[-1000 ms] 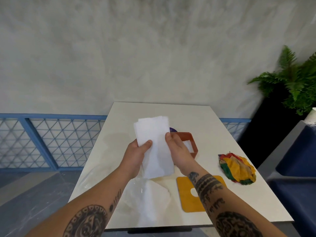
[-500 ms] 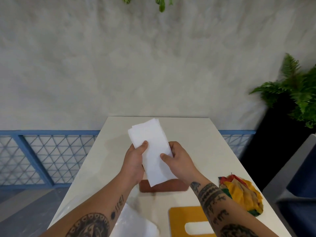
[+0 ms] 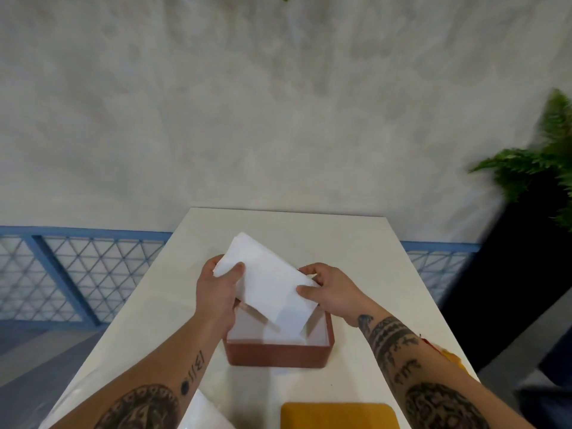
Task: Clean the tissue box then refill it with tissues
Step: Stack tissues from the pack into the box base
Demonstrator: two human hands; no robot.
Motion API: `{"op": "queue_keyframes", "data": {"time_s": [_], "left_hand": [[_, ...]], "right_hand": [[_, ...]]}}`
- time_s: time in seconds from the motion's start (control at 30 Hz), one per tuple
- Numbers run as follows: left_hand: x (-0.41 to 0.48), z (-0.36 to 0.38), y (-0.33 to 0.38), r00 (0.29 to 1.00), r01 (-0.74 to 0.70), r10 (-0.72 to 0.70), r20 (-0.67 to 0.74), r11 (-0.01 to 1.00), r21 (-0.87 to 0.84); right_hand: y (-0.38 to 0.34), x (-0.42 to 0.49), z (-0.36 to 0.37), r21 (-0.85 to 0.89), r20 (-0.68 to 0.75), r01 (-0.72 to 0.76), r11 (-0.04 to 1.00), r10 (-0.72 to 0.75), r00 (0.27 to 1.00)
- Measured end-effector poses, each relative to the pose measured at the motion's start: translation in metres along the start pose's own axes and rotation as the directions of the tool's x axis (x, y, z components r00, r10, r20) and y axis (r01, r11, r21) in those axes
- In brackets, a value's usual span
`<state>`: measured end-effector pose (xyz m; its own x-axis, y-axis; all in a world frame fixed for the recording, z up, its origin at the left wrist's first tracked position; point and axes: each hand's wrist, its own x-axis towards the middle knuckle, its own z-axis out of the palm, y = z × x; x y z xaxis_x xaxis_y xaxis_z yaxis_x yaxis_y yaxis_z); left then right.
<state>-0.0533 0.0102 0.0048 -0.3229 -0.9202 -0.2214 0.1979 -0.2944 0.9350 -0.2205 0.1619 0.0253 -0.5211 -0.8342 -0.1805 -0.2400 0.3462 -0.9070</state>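
A brown, open-topped tissue box (image 3: 275, 354) with a white inside stands on the white table (image 3: 356, 243). Right above it, a white stack of tissues (image 3: 266, 283) is tilted, its lower right end dipping into the box. My left hand (image 3: 216, 292) grips the stack's upper left end, thumb on top. At the lower right end, my right hand (image 3: 331, 289) pinches the stack. The far wall of the box is hidden behind the tissues and my hands.
A yellow lid (image 3: 337, 416) lies at the near edge of the table. Clear plastic wrapping (image 3: 204, 413) lies at the near left. A bit of coloured cloth (image 3: 452, 357) peeks out behind my right forearm. A potted fern (image 3: 538, 162) stands at the right, a blue lattice fence (image 3: 77, 274) at the left.
Both hands have lowered the tissue stack from upright in the air to a slant over the box, with its end now inside. The view has shifted, bringing the box closer.
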Motion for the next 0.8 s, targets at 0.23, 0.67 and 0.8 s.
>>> {"op": "queue_keyframes", "data": {"time_s": [0.23,0.67,0.8], "left_hand": [[0.005,-0.009,0.003,0.999,-0.021,0.011,0.037,0.961,0.275],[0.005,-0.032,-0.018,0.955,-0.295,0.099,0.279,0.219,0.930],[0.000,-0.030,-0.019,0.923,-0.366,0.067,0.379,-0.151,0.918]], "right_hand": [[0.011,0.018,-0.009,0.063,-0.250,0.041,0.997,-0.024,0.968],[0.050,0.015,0.005,-0.571,-0.098,0.008,0.821,-0.077,0.992],[0.051,0.009,0.008,-0.677,-0.089,0.043,0.735,-0.139,0.986]]}}
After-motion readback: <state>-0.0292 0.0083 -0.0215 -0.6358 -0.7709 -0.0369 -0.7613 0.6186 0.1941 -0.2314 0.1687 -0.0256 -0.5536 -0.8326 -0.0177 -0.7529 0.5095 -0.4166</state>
